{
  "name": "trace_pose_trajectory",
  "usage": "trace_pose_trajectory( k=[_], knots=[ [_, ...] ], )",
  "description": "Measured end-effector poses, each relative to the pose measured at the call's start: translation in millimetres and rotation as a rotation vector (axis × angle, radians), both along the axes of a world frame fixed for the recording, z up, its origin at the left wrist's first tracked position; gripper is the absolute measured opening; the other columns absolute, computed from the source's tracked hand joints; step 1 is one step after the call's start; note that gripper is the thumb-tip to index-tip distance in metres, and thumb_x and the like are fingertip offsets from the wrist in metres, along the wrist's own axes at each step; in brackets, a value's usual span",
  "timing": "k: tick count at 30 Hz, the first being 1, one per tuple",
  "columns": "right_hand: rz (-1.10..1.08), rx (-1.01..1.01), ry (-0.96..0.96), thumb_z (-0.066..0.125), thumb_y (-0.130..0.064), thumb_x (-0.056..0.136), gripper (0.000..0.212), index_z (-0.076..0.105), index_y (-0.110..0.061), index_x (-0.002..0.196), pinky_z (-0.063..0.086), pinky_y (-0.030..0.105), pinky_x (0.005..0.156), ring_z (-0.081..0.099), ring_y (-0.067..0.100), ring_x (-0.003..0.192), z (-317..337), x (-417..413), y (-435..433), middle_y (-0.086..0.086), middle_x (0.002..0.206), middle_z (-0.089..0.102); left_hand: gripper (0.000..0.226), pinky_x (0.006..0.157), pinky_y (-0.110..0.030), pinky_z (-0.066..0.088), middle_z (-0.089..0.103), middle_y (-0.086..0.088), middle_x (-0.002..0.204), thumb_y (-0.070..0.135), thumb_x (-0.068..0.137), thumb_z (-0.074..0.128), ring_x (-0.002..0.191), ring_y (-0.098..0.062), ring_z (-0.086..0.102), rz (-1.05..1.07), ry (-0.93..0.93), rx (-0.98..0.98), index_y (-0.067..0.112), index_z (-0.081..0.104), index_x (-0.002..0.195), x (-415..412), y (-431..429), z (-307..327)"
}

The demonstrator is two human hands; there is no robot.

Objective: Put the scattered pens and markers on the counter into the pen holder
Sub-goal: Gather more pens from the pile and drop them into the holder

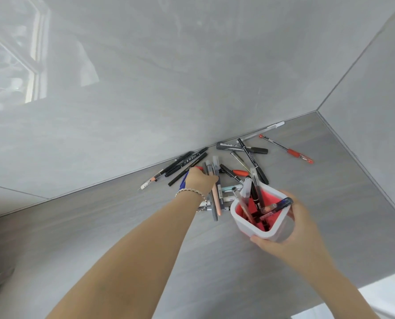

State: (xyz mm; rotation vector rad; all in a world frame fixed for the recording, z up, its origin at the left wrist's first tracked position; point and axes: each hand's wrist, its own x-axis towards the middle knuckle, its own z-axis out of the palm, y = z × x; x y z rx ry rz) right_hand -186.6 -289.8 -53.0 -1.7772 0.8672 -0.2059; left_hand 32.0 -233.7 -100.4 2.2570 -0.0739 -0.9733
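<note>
A white pen holder point(244, 223) with a red inside is held just above the grey counter point(122, 226) by my right hand point(281, 236), which wraps its near and right side. Several pens point(254, 199) stand in it. My left hand point(200, 180), with a silver bracelet at the wrist, reaches into the pile of scattered pens and markers point(215, 178) left of the holder. Its fingers curl over grey and pink pens there; whether they grip one is hidden. A blue pen shows under the wrist. Black markers point(187, 164) lie along the wall. A red pen point(293, 151) lies apart at the right.
Glossy grey wall tiles point(191, 77) rise right behind the pens and meet a side wall point(376, 111) at the right corner. A white pen point(270, 128) lies against the wall seam. The counter's near edge point(362, 284) drops off at lower right.
</note>
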Motion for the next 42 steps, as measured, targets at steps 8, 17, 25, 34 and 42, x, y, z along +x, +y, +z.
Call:
trace_pose_trajectory(
  k=[8,17,25,34,42],
  knots=[
    [0.013,-0.027,0.029,0.090,-0.023,0.047,0.092,0.041,-0.039,0.123,0.046,0.019,0.080,0.054,-0.001,0.107,5,-4,11,-0.016,0.118,0.055,0.013,0.051,-0.026,0.040,0.047,-0.006,0.068,0.022,0.090,0.050,0.055,-0.017,0.043,0.153,-0.235,-0.357,0.010,0.046,0.090,-9,46,82],
    [0.190,0.073,0.018,0.088,-0.023,0.047,0.078,0.045,-0.055,0.104,0.047,0.019,0.074,0.056,-0.011,0.098,25,15,57,-0.019,0.106,0.060,0.014,0.063,-0.028,0.055,0.066,0.001,0.068,0.018,0.074,0.074,0.063,-0.016,0.062,0.048,-0.121,-0.706,0.020,0.060,0.078,-96,122,136],
    [0.271,0.067,-0.007,0.089,-0.019,0.047,0.082,0.046,-0.044,0.113,0.049,0.020,0.077,0.058,-0.004,0.102,34,17,72,-0.020,0.110,0.061,0.035,0.060,-0.033,0.050,0.060,0.003,0.062,0.011,0.066,0.073,0.058,-0.015,0.051,0.248,-0.220,-0.752,0.039,0.062,0.083,-101,132,126],
    [0.288,0.036,0.000,0.086,-0.032,0.047,0.078,0.045,-0.048,0.111,0.049,0.026,0.086,0.056,-0.002,0.106,44,17,72,-0.019,0.114,0.060,0.018,0.051,-0.017,0.047,0.062,0.005,0.059,-0.001,0.075,0.068,0.050,-0.009,0.049,0.394,-0.192,-0.841,0.017,0.062,0.074,-87,128,123],
    [0.293,-0.004,0.019,0.087,-0.029,0.047,0.084,0.043,-0.045,0.118,0.051,0.035,0.092,0.055,0.002,0.109,39,13,72,-0.015,0.119,0.058,0.062,0.075,-0.007,0.037,0.057,0.012,0.089,0.023,0.074,0.067,0.081,0.000,0.048,-0.192,-0.681,-0.479,0.059,0.032,0.111,-103,139,117]
  ],
)
